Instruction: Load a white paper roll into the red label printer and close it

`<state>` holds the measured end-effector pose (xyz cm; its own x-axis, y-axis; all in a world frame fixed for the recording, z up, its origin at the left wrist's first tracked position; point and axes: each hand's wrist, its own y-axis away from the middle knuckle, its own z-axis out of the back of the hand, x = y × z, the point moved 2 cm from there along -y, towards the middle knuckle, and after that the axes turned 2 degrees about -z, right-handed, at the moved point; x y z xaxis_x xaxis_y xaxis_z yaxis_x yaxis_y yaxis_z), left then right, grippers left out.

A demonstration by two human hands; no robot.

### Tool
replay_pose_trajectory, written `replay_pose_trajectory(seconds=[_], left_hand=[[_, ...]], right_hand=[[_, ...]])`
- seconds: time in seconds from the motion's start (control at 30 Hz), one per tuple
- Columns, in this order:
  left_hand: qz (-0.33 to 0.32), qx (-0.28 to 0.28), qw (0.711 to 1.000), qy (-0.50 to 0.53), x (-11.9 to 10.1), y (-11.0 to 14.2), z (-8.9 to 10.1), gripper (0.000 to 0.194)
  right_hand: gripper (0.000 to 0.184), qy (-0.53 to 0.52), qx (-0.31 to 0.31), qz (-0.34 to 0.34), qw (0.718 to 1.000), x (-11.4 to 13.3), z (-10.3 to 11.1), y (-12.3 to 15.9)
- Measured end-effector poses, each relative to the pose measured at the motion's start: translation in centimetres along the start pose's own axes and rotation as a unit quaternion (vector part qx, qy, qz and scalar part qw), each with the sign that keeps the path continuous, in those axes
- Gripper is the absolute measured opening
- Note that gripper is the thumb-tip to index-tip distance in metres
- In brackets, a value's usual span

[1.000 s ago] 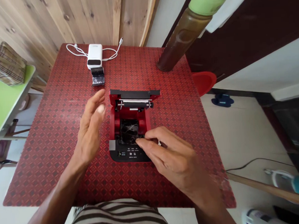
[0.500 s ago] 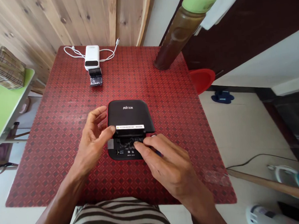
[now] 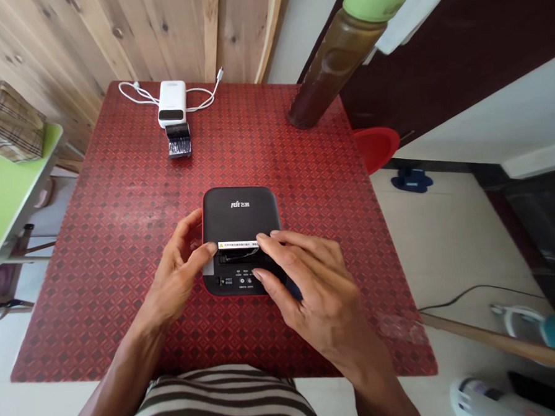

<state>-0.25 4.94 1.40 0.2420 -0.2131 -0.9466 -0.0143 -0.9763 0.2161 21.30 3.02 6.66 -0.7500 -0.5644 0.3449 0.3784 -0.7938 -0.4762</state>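
A small black-and-red thermal printer [image 3: 241,219] sits on the table in front of me. Its black lid is down over the body, though a dark gap shows along its front edge with a glossy black strip in it. My left hand [image 3: 178,269] grips the printer's left side, thumb on the lid's front corner and fingers around the red flank. Over the right front part is my right hand [image 3: 313,280], fingers apart. Its index fingertip rests on the white label strip of the lid, and its thumb is by the buttons on the front panel.
On the red patterned table [image 3: 121,241], a white power bank [image 3: 172,102] with a white cable [image 3: 202,100] lies at the back left, a curled black strip [image 3: 179,140] beside it. A tall brown bottle [image 3: 330,68] with a green cap stands at the back right.
The printer's lid has swung from standing open down over the body. My left hand has come onto the printer's left side. My right fingers have moved from the black strip up to the lid's edge.
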Motion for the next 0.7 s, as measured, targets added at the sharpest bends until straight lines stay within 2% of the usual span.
replay_pose_trajectory(seconds=[0.2, 0.33, 0.43, 0.53, 0.7], left_hand=[[-0.002, -0.001, 1.000, -0.013, 0.2, -0.2, 0.1, 0.064], [-0.001, -0.018, 1.000, -0.009, 0.8, 0.3, 0.5, 0.061], [-0.006, -0.019, 1.000, 0.002, 1.3, 1.3, 0.9, 0.056], [-0.007, -0.011, 1.000, -0.008, 1.5, 2.3, 1.2, 0.056], [0.003, -0.023, 1.000, -0.016, 1.4, 2.8, 1.4, 0.057]], right_hand=[[0.027, 0.008, -0.002, -0.006, 1.000, 0.1, -0.5, 0.3], [0.035, -0.022, -0.023, -0.021, 0.999, 0.1, -0.1, 1.1], [0.045, -0.022, -0.051, -0.072, 0.996, 0.3, 0.3, 2.3], [0.053, -0.014, -0.042, -0.136, 0.990, 0.8, -0.2, 3.7], [0.054, -0.020, -0.065, -0.181, 0.981, 1.7, -1.5, 4.8]])
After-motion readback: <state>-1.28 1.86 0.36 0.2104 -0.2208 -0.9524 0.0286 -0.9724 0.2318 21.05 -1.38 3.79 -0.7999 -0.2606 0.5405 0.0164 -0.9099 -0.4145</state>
